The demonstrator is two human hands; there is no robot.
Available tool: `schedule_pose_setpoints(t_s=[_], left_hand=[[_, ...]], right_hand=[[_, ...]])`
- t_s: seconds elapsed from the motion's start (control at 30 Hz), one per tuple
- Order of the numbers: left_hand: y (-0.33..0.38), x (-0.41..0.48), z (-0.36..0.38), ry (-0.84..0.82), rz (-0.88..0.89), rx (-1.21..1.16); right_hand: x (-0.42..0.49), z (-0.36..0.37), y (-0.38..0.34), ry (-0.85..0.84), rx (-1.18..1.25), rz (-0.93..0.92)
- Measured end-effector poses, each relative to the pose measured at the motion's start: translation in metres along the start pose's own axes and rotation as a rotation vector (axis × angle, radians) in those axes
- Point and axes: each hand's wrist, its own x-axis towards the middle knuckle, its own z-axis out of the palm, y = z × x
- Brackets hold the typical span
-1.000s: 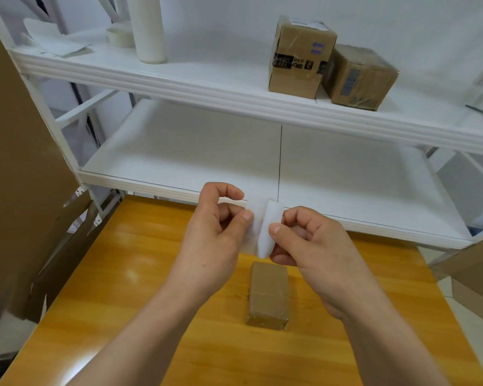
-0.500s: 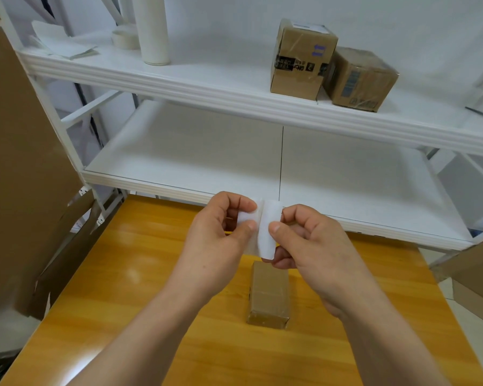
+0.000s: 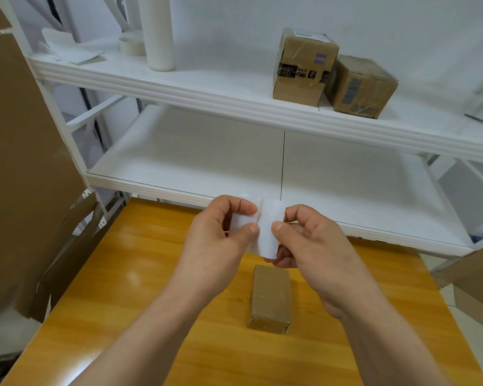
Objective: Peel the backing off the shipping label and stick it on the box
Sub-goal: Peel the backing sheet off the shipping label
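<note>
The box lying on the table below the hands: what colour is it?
The box is plain brown, like cardboard; the head view shows it best.

A small packing or stock room: white metal shelving [image 3: 234, 107] carries two taped brown cardboard cartons [image 3: 301, 71], a tall white roll [image 3: 158, 32] and a pale tape ring [image 3: 131, 45]. Flat brown cardboard sheets [image 3: 20, 162] lean beside the orange wooden worktop [image 3: 123, 302], where a small brown taped parcel [image 3: 269, 296] lies.

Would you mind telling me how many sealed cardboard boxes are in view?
3: a small box on the wooden table; a taller box and a squat box side by side on the upper shelf. Cardboard sheets at the frame edges may hide more.
</note>
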Motion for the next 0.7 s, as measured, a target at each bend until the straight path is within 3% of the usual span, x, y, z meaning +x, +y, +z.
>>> schedule_pose_setpoints(t_s=[0.3, 0.7], left_hand=[[-0.003, 0.0035, -0.0024, 0.011, 0.101, 0.141], [-0.0049, 0.0072, -0.0023, 0.035, 0.098, 0.112]], right_hand=[[0.0031, 0.0048, -0.0014, -0.003, 0.061, -0.009], [0.0099, 0.0044, 0.0046, -0.001, 0.084, 0.024]])
